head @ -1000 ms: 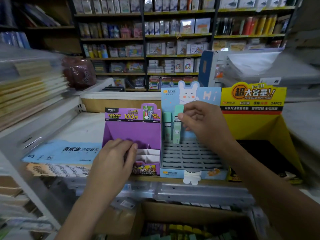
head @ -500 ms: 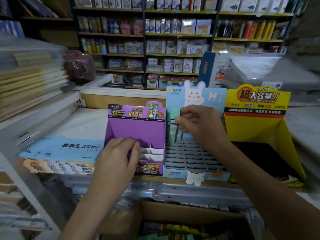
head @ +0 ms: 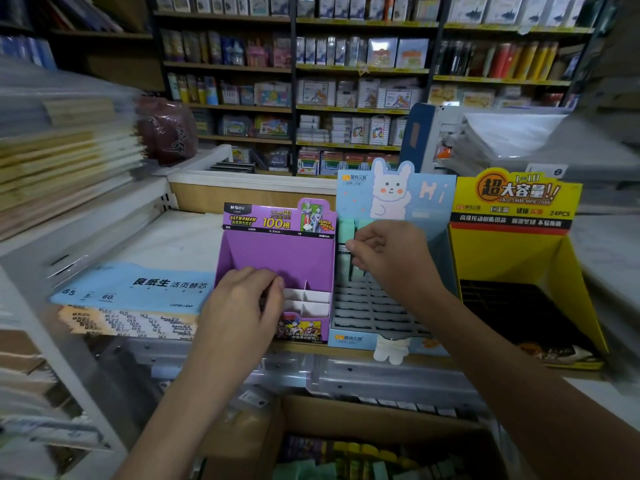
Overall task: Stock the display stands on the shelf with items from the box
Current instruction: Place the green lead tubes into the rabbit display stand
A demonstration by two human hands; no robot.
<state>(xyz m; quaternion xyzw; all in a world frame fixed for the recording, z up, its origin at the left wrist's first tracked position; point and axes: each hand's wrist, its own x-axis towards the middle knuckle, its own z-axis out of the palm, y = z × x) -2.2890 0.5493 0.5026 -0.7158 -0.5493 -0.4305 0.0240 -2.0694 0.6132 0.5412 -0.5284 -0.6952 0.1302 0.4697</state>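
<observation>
Three cardboard display stands sit side by side on the shelf: a purple one (head: 277, 252), a light-blue rabbit one (head: 394, 192) with a grid of slots, and a yellow one (head: 512, 251). My right hand (head: 388, 258) pinches a mint-green slim case (head: 360, 271) at the back row of the blue stand, beside another green case (head: 345, 230) standing there. My left hand (head: 242, 306) rests on the front left of the purple stand, fingers curled on its edge. The cardboard box (head: 346, 417) below holds several green and yellow cases (head: 353, 459).
A blue loose-leaf paper pack (head: 138, 289) lies on the shelf left of the purple stand. Stacked notebooks (head: 62, 161) fill the left shelving. A metal shelf rail (head: 346, 375) runs along the front edge. Stocked shelves stand in the background.
My right hand has lowered the green case a little into the blue stand's back row. My left hand stays on the purple stand. The camera has tilted slightly.
</observation>
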